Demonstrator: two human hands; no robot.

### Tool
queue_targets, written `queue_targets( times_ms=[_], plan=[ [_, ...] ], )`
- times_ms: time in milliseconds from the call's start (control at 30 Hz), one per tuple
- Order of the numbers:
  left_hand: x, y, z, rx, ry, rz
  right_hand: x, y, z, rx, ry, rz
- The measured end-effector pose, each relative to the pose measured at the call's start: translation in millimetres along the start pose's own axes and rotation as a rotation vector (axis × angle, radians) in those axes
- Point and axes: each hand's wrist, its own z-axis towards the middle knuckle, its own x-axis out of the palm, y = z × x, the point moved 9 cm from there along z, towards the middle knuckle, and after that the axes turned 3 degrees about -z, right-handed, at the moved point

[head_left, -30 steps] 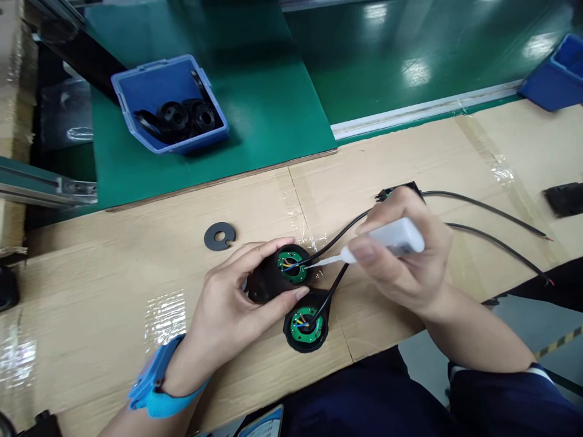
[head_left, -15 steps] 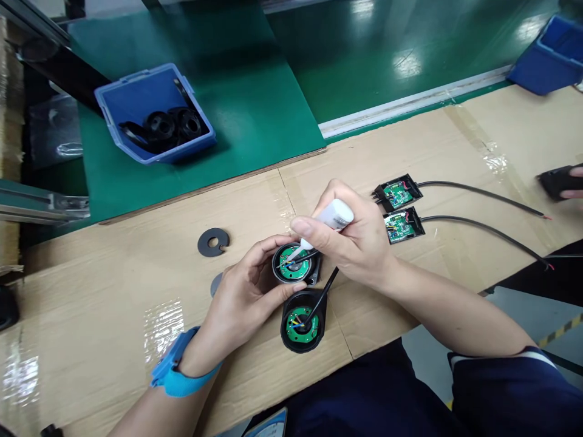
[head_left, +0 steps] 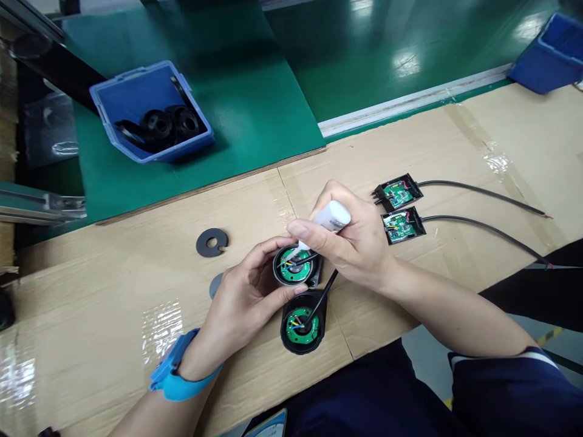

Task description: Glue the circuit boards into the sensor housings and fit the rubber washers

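My left hand (head_left: 248, 288) is closed around the side of a round black housing (head_left: 295, 280) with a green circuit board (head_left: 286, 271) inside. In my right hand (head_left: 357, 243) is a white squeeze bottle of glue (head_left: 334, 215), tilted so that its thin nozzle points down at the board's coloured wires. Just below stands a second round black housing (head_left: 285, 340), with its own green board and a black cable rising out of it. A dark foam ring (head_left: 203, 244) with a slit lies left of my hands. Another grey disc (head_left: 215, 284) is partly hidden behind my left hand.
Two open black boxes with circuit boards (head_left: 401, 191) (head_left: 404, 226) lie to the right, cables trailing rightward. A blue bin (head_left: 150, 85) of black round parts sits on the green mat (head_left: 246, 91). Another blue bin (head_left: 544, 57) stands far right. Cardboard (head_left: 100, 273) covers the bench.
Another person's hand with a black object at the right edge has gone out of view. My right hand and the bottle have shifted very slightly; my left hand keeps its hold.
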Motion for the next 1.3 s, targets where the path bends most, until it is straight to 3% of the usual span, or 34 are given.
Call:
queue_targets(
  times_ms=[433, 600, 700, 800, 867, 967, 1100, 1200, 1300],
  plan=[
    [-2.1, 0.0, -1.4, 0.058, -0.001, 0.08, -10.7, 0.6, 1.5, -0.002, -0.069, -0.062],
    [-8.6, -8.7, 2.1, 0.068, -0.001, 0.318, -39.4, -22.2, 6.4, 0.127, -0.266, 0.128],
    [-33.0, -25.9, -5.0, 0.105, -0.061, 0.473, -55.9, -41.7, 11.5, 0.283, -0.351, 0.282],
    [-75.6, -46.9, -26.8, 0.204, -0.267, 0.588, -58.6, -51.5, 31.9, 0.361, -0.264, 0.294],
    [-93.6, -51.4, -42.8, 0.256, -0.323, 0.66, -52.3, -56.3, 56.0, 0.352, -0.154, 0.224],
    [-105.2, -42.8, -57.9, 0.256, -0.317, 0.713, -32.9, -68.3, 99.8, 0.286, -0.039, 0.075],
    [-99.8, -33.4, -61.4, 0.276, -0.203, 0.74, 6.5, -93.9, 148.3, 0.233, 0.021, -0.006],
    [-91.3, -27.0, -58.2, 0.269, -0.094, 0.781, 32.0, -107.2, 168.7, 0.196, 0.056, -0.086],
    [-87.4, -16.3, -56.1, 0.229, -0.064, 0.855, 37.4, -104.3, 173.6, 0.159, 0.046, -0.182]
  ],
)
